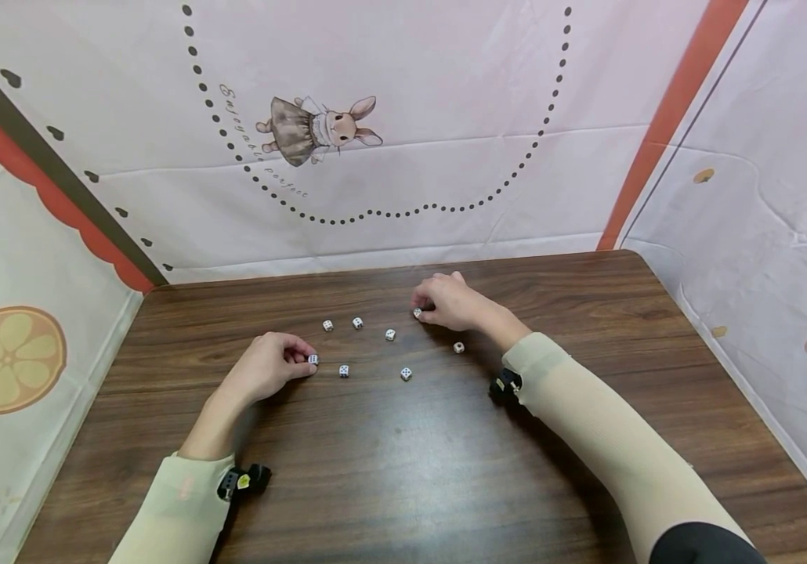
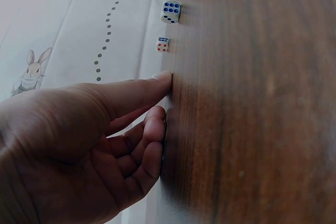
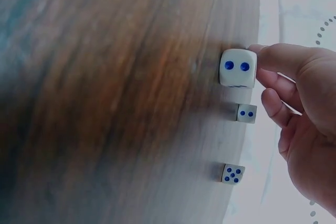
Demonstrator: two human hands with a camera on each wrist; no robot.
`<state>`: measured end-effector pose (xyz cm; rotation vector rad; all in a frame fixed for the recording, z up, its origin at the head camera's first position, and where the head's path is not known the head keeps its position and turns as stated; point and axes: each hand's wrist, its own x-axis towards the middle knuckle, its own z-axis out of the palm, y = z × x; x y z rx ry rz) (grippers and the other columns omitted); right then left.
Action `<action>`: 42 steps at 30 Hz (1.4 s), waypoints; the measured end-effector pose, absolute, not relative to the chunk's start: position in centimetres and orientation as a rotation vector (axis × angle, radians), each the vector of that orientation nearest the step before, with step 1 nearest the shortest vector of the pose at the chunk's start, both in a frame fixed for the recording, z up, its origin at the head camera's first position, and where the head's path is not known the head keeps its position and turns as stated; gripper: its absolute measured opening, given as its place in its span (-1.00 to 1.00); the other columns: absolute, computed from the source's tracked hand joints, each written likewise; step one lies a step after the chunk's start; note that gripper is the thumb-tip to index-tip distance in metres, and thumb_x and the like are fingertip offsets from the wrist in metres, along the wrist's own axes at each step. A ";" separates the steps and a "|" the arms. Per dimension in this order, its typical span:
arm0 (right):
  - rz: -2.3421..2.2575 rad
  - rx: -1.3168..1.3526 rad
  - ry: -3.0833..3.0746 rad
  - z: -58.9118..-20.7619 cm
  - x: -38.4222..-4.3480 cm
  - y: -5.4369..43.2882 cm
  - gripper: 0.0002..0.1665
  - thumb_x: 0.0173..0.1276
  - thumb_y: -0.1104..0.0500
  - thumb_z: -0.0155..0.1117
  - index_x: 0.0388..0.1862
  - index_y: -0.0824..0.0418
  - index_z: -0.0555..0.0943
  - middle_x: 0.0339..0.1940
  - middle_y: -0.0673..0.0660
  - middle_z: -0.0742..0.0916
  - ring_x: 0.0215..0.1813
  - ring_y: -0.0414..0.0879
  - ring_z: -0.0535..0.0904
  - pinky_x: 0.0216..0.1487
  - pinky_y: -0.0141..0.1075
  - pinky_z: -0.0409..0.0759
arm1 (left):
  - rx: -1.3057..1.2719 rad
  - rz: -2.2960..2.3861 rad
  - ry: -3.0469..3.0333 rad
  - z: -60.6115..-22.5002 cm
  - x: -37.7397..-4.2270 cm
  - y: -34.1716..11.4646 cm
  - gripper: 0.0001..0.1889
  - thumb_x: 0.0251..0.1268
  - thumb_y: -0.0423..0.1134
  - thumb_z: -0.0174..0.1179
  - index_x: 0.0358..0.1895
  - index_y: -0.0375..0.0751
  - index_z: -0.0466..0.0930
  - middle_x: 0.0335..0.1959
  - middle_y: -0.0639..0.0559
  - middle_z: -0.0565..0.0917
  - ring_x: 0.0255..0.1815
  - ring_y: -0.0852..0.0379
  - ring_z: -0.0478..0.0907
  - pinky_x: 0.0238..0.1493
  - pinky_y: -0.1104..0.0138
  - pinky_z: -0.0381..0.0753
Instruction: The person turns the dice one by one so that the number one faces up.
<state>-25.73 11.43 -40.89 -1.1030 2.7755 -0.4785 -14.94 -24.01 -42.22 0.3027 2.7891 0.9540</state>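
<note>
Small white dice lie on a brown wooden table. In the head view my left hand (image 1: 269,366) pinches a die (image 1: 313,359) between thumb and fingers at the left end of the group. Its thumb (image 2: 139,95) hides that die in the left wrist view. Farther back on the right, my right hand (image 1: 451,302) pinches another die (image 1: 417,312) at the tabletop. Just in front of the right hand sits a loose die (image 1: 458,348), and a large-looking die (image 3: 238,68) stands before its thumb in the right wrist view. Beside the left hand is a die (image 1: 344,371).
Between the hands lie more dice: one at back left (image 1: 327,325), a die (image 1: 357,322) beside it, a die (image 1: 390,334) nearer the right hand, and a die (image 1: 406,374) in front. Printed cloth (image 1: 446,172) hangs behind the table (image 1: 389,486) and at both sides.
</note>
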 end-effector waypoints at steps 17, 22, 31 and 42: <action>-0.454 -1.076 2.778 -41.0 -26.0 11.6 -0.90 0.41 0.11 0.50 -0.12 0.01 0.79 -0.19 -0.12 0.77 0.00 -0.09 0.59 0.09 -0.02 0.29 | 0.303 0.946 2.786 -42.2 -14.9 -24.0 -0.90 0.33 -0.25 0.50 -0.18 -0.14 0.80 -0.37 0.09 0.67 -0.31 0.12 0.55 -0.22 0.22 0.53; -0.400 -1.073 2.810 -40.9 -25.9 11.3 -0.83 0.38 -0.03 0.54 -0.16 -0.01 0.78 -0.29 -0.13 0.72 -0.08 -0.10 0.55 0.08 -0.03 0.27 | 0.298 0.945 2.782 -42.0 -14.9 -23.9 -0.90 0.34 -0.25 0.50 -0.17 -0.14 0.80 -0.36 0.08 0.67 -0.31 0.11 0.55 -0.21 0.21 0.52; -0.372 -1.096 2.783 -40.5 -25.8 11.0 -0.91 0.42 0.03 0.53 -0.22 -0.01 0.77 -0.35 -0.15 0.74 -0.13 -0.12 0.62 0.07 -0.03 0.30 | 0.302 0.948 2.783 -42.0 -15.0 -23.8 -0.90 0.34 -0.25 0.50 -0.17 -0.14 0.80 -0.36 0.08 0.67 -0.31 0.11 0.55 -0.21 0.21 0.53; -0.442 -1.116 2.737 -40.5 -25.8 11.1 -0.92 0.48 0.07 0.44 -0.19 0.04 0.77 -0.27 -0.12 0.81 -0.09 -0.13 0.71 0.11 -0.04 0.37 | 0.286 0.938 2.774 -42.0 -14.8 -23.9 -0.90 0.35 -0.24 0.49 -0.16 -0.14 0.80 -0.36 0.08 0.67 -0.30 0.10 0.55 -0.21 0.20 0.53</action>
